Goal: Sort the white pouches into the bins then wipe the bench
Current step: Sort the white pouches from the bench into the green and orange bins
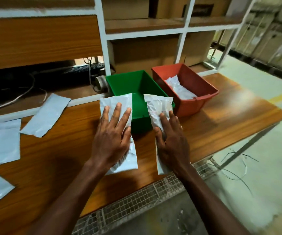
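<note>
White pouches fill both hands: the left hand (110, 141) holds one pouch (118, 106), the right hand (172, 141) another (158, 106), both raised at the green bin (136, 82) on the worktop (55, 150); more lie in the red bin (203, 85).

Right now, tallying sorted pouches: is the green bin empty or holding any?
Looks empty: the green bin shows bare green floor, though held pouches hide its near edge.

head-worn camera, looking forward and down, close over bench (55, 150)
</note>
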The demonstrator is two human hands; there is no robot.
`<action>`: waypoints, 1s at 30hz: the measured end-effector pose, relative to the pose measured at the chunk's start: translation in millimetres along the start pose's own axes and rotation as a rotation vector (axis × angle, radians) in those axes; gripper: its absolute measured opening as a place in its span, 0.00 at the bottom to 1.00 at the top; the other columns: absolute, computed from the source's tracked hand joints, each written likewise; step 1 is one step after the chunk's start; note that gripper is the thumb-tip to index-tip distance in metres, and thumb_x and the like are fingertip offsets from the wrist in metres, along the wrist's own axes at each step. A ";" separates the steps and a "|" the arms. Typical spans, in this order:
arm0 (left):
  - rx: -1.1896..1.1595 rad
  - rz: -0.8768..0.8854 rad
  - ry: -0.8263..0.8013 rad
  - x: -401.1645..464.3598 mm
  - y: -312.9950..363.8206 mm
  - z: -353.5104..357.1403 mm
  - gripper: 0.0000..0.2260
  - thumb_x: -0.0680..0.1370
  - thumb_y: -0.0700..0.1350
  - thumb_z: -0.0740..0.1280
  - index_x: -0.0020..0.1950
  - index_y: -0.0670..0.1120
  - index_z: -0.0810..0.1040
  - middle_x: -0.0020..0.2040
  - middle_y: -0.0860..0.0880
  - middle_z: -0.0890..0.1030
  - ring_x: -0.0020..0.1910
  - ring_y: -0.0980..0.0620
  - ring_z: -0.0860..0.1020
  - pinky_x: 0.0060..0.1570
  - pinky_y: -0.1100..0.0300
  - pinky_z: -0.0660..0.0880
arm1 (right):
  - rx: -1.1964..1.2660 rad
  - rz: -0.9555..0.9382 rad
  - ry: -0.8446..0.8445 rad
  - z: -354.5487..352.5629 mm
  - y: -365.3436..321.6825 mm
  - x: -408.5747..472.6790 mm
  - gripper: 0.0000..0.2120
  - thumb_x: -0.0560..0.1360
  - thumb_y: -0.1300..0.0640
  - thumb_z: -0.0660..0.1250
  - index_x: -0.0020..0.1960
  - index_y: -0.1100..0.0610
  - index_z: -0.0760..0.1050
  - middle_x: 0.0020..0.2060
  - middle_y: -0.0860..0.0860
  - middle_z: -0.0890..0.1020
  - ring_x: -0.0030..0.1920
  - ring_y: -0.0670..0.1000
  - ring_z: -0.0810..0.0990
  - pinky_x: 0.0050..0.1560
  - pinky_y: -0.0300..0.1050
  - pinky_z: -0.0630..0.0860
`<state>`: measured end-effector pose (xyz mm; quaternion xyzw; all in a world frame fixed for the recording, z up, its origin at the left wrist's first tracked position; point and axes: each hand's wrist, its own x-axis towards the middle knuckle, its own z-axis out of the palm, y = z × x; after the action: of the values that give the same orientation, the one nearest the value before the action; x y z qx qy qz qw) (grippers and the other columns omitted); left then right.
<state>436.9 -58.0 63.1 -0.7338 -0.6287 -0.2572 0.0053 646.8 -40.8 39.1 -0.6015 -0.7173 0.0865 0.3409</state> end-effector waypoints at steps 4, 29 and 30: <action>0.021 0.029 0.004 38.0 13.8 14.1 0.26 0.82 0.56 0.49 0.81 0.55 0.53 0.81 0.50 0.51 0.80 0.44 0.44 0.78 0.43 0.51 | 0.001 -0.008 0.020 -1.9 24.3 34.1 0.25 0.83 0.42 0.54 0.79 0.45 0.61 0.81 0.51 0.57 0.80 0.53 0.55 0.76 0.58 0.61; 0.239 -0.311 -0.026 197.0 26.3 90.7 0.26 0.80 0.55 0.51 0.79 0.57 0.55 0.81 0.51 0.53 0.80 0.40 0.48 0.74 0.37 0.56 | -0.108 -0.244 -0.197 25.3 113.3 178.1 0.37 0.80 0.31 0.43 0.79 0.53 0.61 0.80 0.57 0.59 0.80 0.58 0.55 0.78 0.59 0.47; 0.242 -0.307 -0.023 196.8 23.1 90.8 0.26 0.81 0.54 0.51 0.79 0.56 0.55 0.81 0.50 0.53 0.80 0.40 0.48 0.74 0.37 0.56 | -0.129 -0.251 -0.210 25.2 113.2 177.9 0.39 0.79 0.30 0.43 0.79 0.53 0.60 0.80 0.57 0.58 0.80 0.58 0.54 0.78 0.59 0.46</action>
<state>507.1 148.3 67.2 -0.6263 -0.7596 -0.1692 0.0468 715.1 160.0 28.1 -0.5157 -0.8224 0.0595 0.2327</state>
